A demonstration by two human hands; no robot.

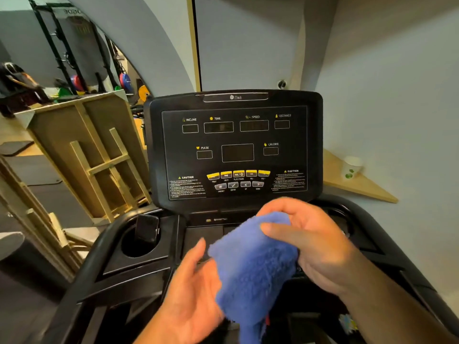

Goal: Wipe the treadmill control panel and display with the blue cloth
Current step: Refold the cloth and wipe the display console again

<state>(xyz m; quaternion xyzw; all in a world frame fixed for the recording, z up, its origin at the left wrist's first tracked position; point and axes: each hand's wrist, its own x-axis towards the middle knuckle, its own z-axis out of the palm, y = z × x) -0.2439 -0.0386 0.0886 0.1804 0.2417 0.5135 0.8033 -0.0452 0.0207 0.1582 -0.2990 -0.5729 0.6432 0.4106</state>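
Low centre of frame: my right hand (305, 242) grips the blue cloth (253, 266), fingers curled over its top fold and thumb pressed across the front, the rest of the cloth hanging down toward the bottom edge. My left hand (196, 291) sits just beside it at lower centre-left, fingers straight and relaxed, palm turned toward the cloth and holding nothing; whether it touches the hanging edge I cannot tell. The cloth is in the air in front of the lower console, not on any surface. My read: the wiping proper is not under way at this moment, and both control panel (236, 181) and display (237, 152) are left to do, though nothing here shows whether either is already clean. Behind the hands, the black console deck (198, 238); a cup holder (139, 247) at left centre holds a dark, flat device (147, 228) propped upright. Above that, mid-frame, the panel face stands tilted toward me: yellow and grey buttons in two rows, caution text at both sides, dark unlit windows labelled incline, time, speed, distance, pulse, calorie. Right of it, a wooden corner shelf (357, 182) carries a white paper cup (351, 167). Left, a wooden frame (99, 155) leans; upper left, a black rack (67, 53) and coloured weight plates (125, 81). Pale walls behind.
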